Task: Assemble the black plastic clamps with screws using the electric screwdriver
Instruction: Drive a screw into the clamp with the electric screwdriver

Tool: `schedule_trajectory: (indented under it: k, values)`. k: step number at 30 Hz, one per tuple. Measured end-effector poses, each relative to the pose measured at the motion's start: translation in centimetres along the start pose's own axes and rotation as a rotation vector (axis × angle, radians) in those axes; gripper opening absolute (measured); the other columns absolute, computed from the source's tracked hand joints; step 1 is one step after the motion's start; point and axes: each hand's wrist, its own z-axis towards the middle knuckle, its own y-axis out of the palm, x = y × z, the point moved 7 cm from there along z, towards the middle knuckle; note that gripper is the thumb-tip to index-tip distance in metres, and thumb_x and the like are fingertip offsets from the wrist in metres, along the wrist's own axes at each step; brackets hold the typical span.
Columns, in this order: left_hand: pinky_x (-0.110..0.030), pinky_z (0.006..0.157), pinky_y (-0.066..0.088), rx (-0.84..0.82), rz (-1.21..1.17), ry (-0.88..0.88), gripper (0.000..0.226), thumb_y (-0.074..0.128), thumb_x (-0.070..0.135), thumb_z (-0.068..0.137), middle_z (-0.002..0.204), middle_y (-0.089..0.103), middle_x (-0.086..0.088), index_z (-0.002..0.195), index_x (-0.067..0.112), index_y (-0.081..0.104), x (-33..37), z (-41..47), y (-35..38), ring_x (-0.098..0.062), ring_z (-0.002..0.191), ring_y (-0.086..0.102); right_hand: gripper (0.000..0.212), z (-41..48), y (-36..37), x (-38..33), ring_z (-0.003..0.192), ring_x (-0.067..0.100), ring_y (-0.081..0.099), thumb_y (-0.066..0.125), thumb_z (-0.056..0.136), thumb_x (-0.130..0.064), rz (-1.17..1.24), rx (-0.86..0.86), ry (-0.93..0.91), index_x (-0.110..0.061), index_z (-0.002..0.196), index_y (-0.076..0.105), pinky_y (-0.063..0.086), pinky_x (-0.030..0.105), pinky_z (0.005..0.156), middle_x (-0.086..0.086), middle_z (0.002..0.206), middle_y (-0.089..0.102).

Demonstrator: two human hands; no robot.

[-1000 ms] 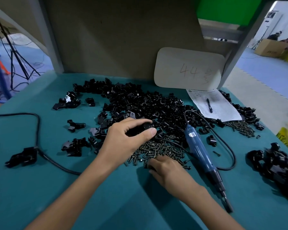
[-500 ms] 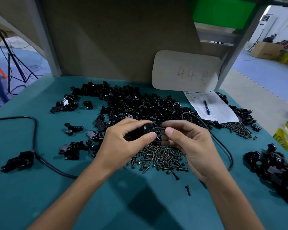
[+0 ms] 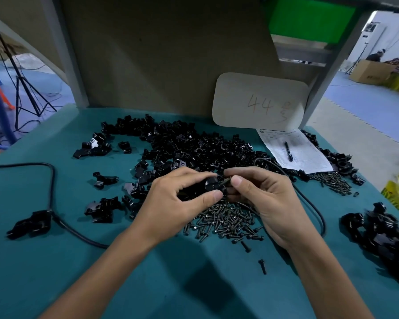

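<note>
left hand (image 3: 180,199) grips the small stiff black plastic clamp (image 3: 211,183), right hand (image 3: 263,194) pinches a tiny slippery dark metal screw (image 3: 226,180) beside it

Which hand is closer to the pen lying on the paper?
Right. The right hand, pinching a screw, is below-left of the pen; the left hand, gripping a clamp, is farther left.

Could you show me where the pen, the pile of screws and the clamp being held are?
pen (image 3: 288,151): head view, middle of its barrel.
screw pile (image 3: 226,222): head view, centre of the heap.
clamp (image 3: 210,183): head view, its round black end.
</note>
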Motion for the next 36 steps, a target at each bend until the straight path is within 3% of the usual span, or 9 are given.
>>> schedule_trajectory:
  k: [3, 9, 14, 19, 23, 26, 29, 33, 36]
  values:
    - [-0.017, 0.078, 0.051, 0.01, 0.024, 0.023, 0.037, 0.077, 0.045, 0.082, 0.105, 0.068, 0.016, 0.115, 0.029, 0.076, 0.3, -0.1, 0.1, -0.009, 0.099, 0.067, 0.02, -0.2, 0.2, 0.1, 0.086, 0.018, 0.074, 0.07, 0.086, -0.019, 0.015, -0.039, -0.008, -0.023, 0.101, 0.082, 0.059, 0.024, 0.076, 0.01, 0.098, 0.078]
    - [-0.018, 0.078, 0.051, 0.032, 0.075, 0.048, 0.038, 0.078, 0.042, 0.082, 0.104, 0.068, 0.015, 0.116, 0.024, 0.076, 0.7, -0.2, 0.3, -0.008, 0.098, 0.067, 0.015, 0.0, -0.3, 0.4, 0.083, 0.014, 0.07, 0.073, 0.086, -0.026, -0.219, -0.062, 0.001, -0.023, 0.099, 0.078, 0.057, 0.026, 0.077, 0.003, 0.093, 0.077]
    - [-0.024, 0.084, 0.054, 0.035, 0.178, 0.143, 0.037, 0.076, 0.038, 0.088, 0.106, 0.067, 0.015, 0.122, 0.022, 0.073, 1.9, -0.2, 0.3, -0.006, 0.101, 0.066, 0.016, 0.0, 0.5, -0.1, 0.072, 0.017, 0.054, 0.054, 0.103, -0.037, -0.536, -0.213, -0.024, -0.025, 0.097, 0.063, 0.049, 0.043, 0.066, 0.005, 0.082, 0.061]
    - [-0.024, 0.084, 0.054, 0.036, 0.247, 0.224, 0.04, 0.073, 0.036, 0.089, 0.108, 0.066, 0.012, 0.124, 0.018, 0.072, 2.6, -0.3, 0.4, -0.003, 0.1, 0.065, 0.032, 0.0, 1.7, -0.7, 0.064, 0.01, 0.049, 0.04, 0.1, -0.051, -0.613, -0.239, -0.019, -0.036, 0.075, 0.052, 0.041, 0.037, 0.059, -0.011, 0.066, 0.052]
    - [-0.019, 0.087, 0.05, -0.032, 0.318, 0.214, 0.043, 0.065, 0.044, 0.093, 0.111, 0.063, 0.014, 0.129, 0.02, 0.068, 2.3, -0.4, 0.8, -0.003, 0.102, 0.062, 0.034, -0.2, 1.4, -0.7, 0.068, 0.021, 0.049, 0.04, 0.105, -0.045, -0.645, -0.329, 0.009, -0.02, 0.086, 0.052, 0.044, 0.049, 0.066, -0.002, 0.073, 0.051]
    - [-0.011, 0.082, 0.044, -0.108, 0.411, 0.196, 0.045, 0.056, 0.053, 0.096, 0.108, 0.058, 0.02, 0.132, 0.027, 0.063, 1.9, -0.4, 1.2, 0.001, 0.099, 0.058, 0.018, -0.4, 1.0, -0.6, 0.074, 0.023, 0.055, 0.043, 0.108, -0.036, -0.721, -0.397, 0.021, -0.026, 0.098, 0.054, 0.049, 0.043, 0.068, 0.002, 0.082, 0.057]
    - [-0.012, 0.074, 0.043, -0.155, 0.37, 0.141, 0.04, 0.054, 0.055, 0.096, 0.099, 0.06, 0.02, 0.127, 0.032, 0.064, 1.3, -0.4, 1.4, -0.001, 0.092, 0.059, 0.005, -0.5, 1.2, -1.1, 0.07, 0.007, 0.049, 0.047, 0.108, -0.03, -0.836, -0.446, -0.073, -0.028, 0.104, 0.051, 0.041, 0.021, 0.063, -0.013, 0.082, 0.056]
    - [-0.018, 0.082, 0.046, -0.15, 0.421, 0.188, 0.035, 0.06, 0.044, 0.098, 0.104, 0.061, 0.016, 0.127, 0.027, 0.064, 1.6, -0.5, 1.7, -0.004, 0.095, 0.059, 0.024, -0.1, 0.9, -0.8, 0.06, 0.005, 0.042, 0.042, 0.107, -0.039, -0.891, -0.441, -0.017, -0.023, 0.092, 0.052, 0.035, 0.022, 0.056, -0.012, 0.067, 0.049]
    - [-0.025, 0.085, 0.044, -0.19, 0.547, 0.21, 0.039, 0.05, 0.05, 0.099, 0.105, 0.056, 0.014, 0.126, 0.024, 0.059, 1.3, -0.6, 2.3, -0.008, 0.096, 0.054, 0.04, 0.2, 1.0, -0.2, 0.058, 0.004, 0.04, 0.035, 0.101, -0.052, -0.904, -0.435, -0.022, -0.02, 0.082, 0.05, 0.033, 0.023, 0.055, -0.012, 0.065, 0.047]
